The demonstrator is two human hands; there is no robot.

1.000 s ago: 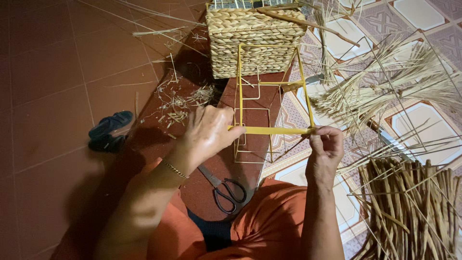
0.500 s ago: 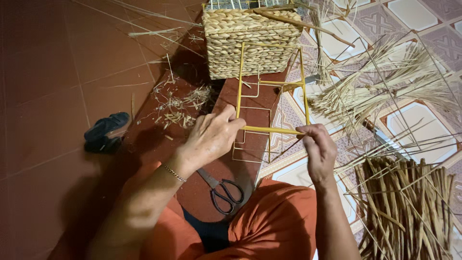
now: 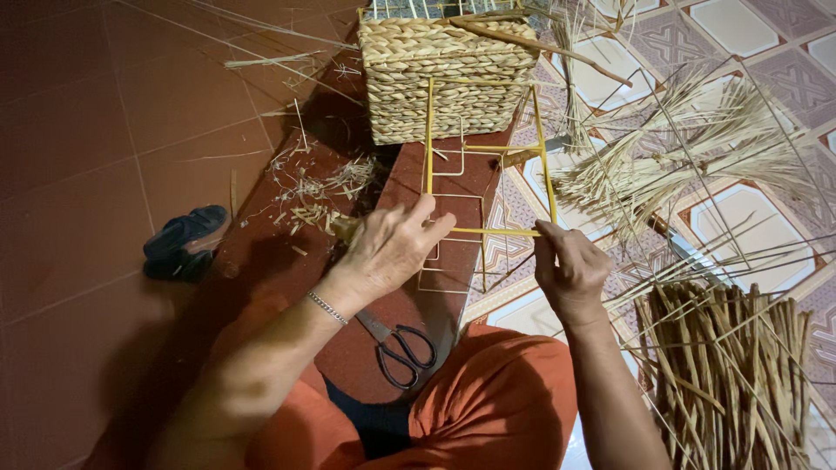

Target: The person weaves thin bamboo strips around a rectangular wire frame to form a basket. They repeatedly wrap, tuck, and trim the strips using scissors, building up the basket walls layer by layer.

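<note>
A yellow wire frame (image 3: 547,165), box-shaped and bare, is held in front of me above the floor. My left hand (image 3: 387,248) grips its near bar at the left end. My right hand (image 3: 570,268) pinches the same bar at the right corner. Behind the frame stands a woven straw basket (image 3: 444,78), braided around a similar frame. Black-handled scissors (image 3: 399,345) lie on the floor below my left wrist, which wears a thin bracelet.
A bundle of dry stalks (image 3: 731,374) lies at the right on the patterned tiles. Loose pale fibres (image 3: 688,157) spread at the upper right. Straw scraps (image 3: 313,191) litter the red floor. A dark sandal (image 3: 181,241) sits at the left. My orange-clad knees (image 3: 488,409) fill the bottom.
Both hands and the frame have shifted slightly, with the view moving a little. My left hand's fingers have closed more over the near bar.
</note>
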